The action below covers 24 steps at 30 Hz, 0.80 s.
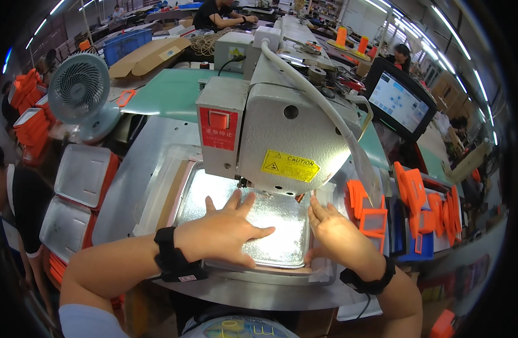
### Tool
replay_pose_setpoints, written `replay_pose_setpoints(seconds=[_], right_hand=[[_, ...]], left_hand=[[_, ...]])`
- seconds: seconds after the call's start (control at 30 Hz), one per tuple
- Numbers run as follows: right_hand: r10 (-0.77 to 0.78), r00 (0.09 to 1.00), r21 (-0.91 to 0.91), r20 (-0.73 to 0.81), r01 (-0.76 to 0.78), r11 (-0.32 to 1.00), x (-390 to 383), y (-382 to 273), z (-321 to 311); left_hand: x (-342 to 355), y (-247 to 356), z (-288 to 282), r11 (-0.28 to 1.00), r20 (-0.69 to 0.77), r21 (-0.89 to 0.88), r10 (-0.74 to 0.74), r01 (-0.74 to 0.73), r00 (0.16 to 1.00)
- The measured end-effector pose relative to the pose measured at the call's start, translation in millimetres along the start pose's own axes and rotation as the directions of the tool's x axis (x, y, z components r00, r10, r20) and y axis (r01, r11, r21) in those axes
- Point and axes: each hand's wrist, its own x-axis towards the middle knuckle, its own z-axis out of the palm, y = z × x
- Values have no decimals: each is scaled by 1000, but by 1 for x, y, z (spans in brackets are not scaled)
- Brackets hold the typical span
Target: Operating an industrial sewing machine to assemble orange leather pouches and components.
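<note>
Left hand (216, 230) palm down on the shiny silver tray (284, 239), its fingers (232, 201) spread wide apart, and there's the right hand (336, 230) along the tray's right edge, fingers straight and close together, thumb set apart lower down! The tray lies flat on the metal worktop (122, 188), partly beneath the head of the grey machine (295, 124), with silver-faced orange trays (81, 174) stacked off to the left and a bunch of orange frames (374, 221) over on the right
</note>
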Motion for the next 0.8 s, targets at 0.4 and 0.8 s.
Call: replay_pose_setpoints(seconds=[0.4, 0.8], right_hand=[[0, 999, 63, -42, 3, 998, 8, -3, 6], [-63, 986, 40, -152, 70, 997, 23, -17, 13]], left_hand=[[-11, -17, 0, 999, -47, -1, 42, -42, 998], [-26, -35, 2, 1000, -57, 17, 17, -16, 998]])
